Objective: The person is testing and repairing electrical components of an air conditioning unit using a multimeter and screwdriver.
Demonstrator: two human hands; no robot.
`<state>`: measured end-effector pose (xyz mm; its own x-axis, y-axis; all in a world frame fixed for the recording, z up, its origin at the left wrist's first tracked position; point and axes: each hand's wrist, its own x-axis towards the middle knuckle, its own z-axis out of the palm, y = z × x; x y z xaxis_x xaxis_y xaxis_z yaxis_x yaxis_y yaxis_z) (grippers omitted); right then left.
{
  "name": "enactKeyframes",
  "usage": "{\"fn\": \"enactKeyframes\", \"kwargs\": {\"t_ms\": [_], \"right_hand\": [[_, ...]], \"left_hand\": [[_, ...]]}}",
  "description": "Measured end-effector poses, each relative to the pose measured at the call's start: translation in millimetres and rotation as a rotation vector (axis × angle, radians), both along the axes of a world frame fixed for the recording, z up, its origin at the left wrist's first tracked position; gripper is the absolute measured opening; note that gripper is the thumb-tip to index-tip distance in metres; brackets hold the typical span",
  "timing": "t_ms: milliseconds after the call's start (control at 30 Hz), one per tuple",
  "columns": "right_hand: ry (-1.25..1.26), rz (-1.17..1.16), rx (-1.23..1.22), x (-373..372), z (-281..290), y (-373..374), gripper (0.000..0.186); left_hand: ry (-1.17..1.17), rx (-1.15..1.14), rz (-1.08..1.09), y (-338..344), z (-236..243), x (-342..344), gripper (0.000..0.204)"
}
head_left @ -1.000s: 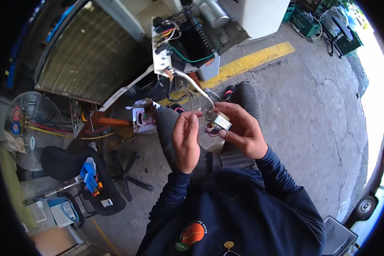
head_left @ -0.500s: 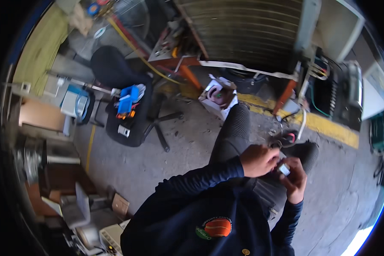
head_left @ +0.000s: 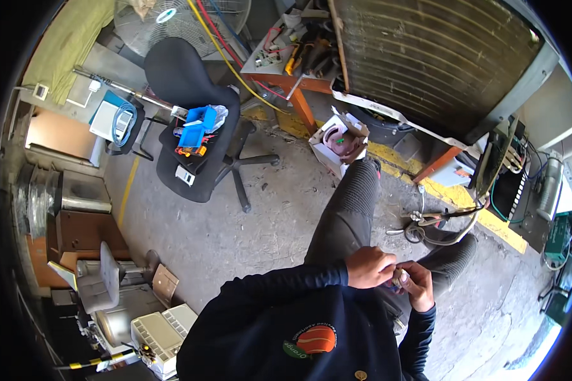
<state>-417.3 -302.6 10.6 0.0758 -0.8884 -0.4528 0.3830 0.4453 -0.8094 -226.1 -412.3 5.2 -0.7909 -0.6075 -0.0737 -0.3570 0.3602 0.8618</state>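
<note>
My left hand [head_left: 368, 267] and my right hand [head_left: 419, 286] meet above my lap, just beside my right knee. Between the fingertips of the right hand sits a small pale piece [head_left: 398, 277], too small and too covered by the fingers for its kind to show. The left hand is curled closed, its fingertips right against that piece; whether it also grips something is hidden. Past the knees, cables with connectors [head_left: 419, 232] lie coiled on the floor by my right leg.
An open carton [head_left: 340, 141] stands past my left knee. A large finned panel [head_left: 426, 60] leans on an orange-legged table [head_left: 305, 108] holding tools. To the left, a black office chair [head_left: 190, 162] carries a blue plastic box [head_left: 197, 127]. Beige equipment [head_left: 162, 336] stands lower left.
Both hands have moved a little down and left in the view, closer to my body. The whitish piece in the right hand now shows less between the fingers. The view has shifted.
</note>
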Motion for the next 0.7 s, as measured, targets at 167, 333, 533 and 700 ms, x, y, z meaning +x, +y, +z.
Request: {"fn": "enactKeyframes", "kwargs": {"t_ms": [167, 333, 533, 700], "right_hand": [[-0.022, -0.043, -0.023, -12, 15, 1, 0.029], [-0.225, -0.169, -0.257, -23, 5, 8, 0.028], [-0.223, -0.295, -0.277, -25, 11, 13, 0.027], [-0.163, -0.276, -0.256, -24, 8, 12, 0.025]], "left_hand": [[0.184, 0.292, -0.039, -3, 9, -6, 0.01], [0.197, 0.538, -0.138, -14, 36, -30, 0.021], [0.207, 0.722, -0.144, -25, 30, -52, 0.023], [0.128, 0.446, -0.254, -35, 43, -52, 0.019]]}}
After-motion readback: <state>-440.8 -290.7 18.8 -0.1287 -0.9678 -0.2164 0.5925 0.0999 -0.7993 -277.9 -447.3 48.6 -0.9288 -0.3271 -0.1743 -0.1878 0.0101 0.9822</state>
